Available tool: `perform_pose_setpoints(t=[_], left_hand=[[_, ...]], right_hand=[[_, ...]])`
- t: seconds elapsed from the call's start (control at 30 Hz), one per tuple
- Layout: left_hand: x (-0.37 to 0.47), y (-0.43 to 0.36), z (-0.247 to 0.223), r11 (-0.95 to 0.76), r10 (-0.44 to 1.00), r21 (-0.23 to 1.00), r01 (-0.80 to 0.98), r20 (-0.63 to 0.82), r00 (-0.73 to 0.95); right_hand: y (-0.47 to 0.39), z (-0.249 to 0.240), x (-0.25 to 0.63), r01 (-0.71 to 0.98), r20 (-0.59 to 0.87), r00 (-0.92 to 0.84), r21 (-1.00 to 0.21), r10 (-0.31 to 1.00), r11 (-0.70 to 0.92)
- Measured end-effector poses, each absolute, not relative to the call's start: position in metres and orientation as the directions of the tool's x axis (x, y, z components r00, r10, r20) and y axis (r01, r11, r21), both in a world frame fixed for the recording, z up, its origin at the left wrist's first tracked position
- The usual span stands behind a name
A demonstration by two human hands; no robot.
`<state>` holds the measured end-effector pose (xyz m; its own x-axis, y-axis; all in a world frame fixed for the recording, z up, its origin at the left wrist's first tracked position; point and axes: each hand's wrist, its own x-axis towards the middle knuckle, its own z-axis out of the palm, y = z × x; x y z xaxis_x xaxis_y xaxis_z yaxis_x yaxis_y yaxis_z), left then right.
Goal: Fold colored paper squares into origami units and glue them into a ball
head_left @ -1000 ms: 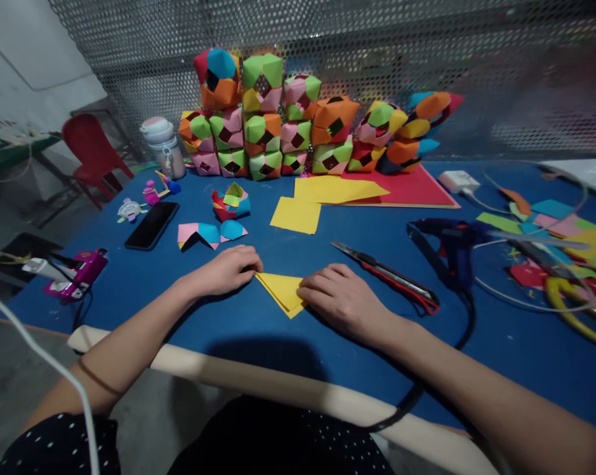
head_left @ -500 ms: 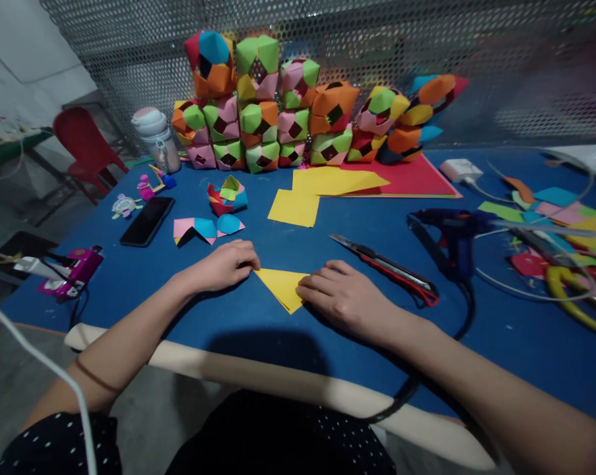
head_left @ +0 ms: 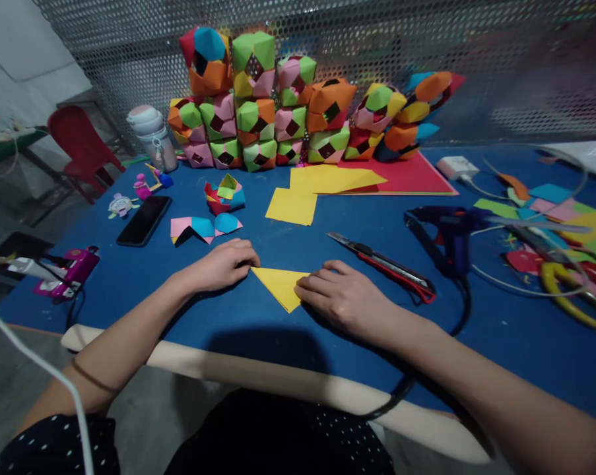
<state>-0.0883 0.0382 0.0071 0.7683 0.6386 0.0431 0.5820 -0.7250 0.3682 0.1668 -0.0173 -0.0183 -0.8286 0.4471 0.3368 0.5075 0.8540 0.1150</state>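
Note:
A yellow sheet of paper point(head_left: 280, 286), folded into a triangle, lies on the blue table with its point toward me. My left hand point(head_left: 231, 262) is closed, its thumb and forefinger pinching the left corner. Over the right corner rests my right hand point(head_left: 344, 293), fingers together and slightly curled, holding the paper against the table; its thumb is hidden. Just beyond the hands are a square yellow sheet point(head_left: 292, 206) and pink and blue folded paper pieces point(head_left: 193, 228). A red and black utility knife point(head_left: 384, 264) lies right of the paper, blade out.
Stacked paper modules point(head_left: 258, 119) line the back by the perforated metal screen. A glue gun point(head_left: 449, 231), scissors point(head_left: 558, 290) and paper scraps point(head_left: 560, 204) lie to the right. Leftward are a phone point(head_left: 144, 221), a bottle point(head_left: 154, 135) and a purple power adapter point(head_left: 67, 274).
The whole view has shifted slightly, with things appearing a little further left. Both hands keep their places on the folded yellow paper.

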Motion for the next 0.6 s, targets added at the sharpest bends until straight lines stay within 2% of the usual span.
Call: perform_pose_setpoints(t=[0.6], left_hand=[[-0.0875, 0.0385, 0.0089, -0.701, 0.651, 0.412, 0.582, 0.036, 0.759]], right_hand=[[-0.0203, -0.0147, 0.1662, 0.484, 0.28, -0.853, 0.106, 0.441, 0.869]])
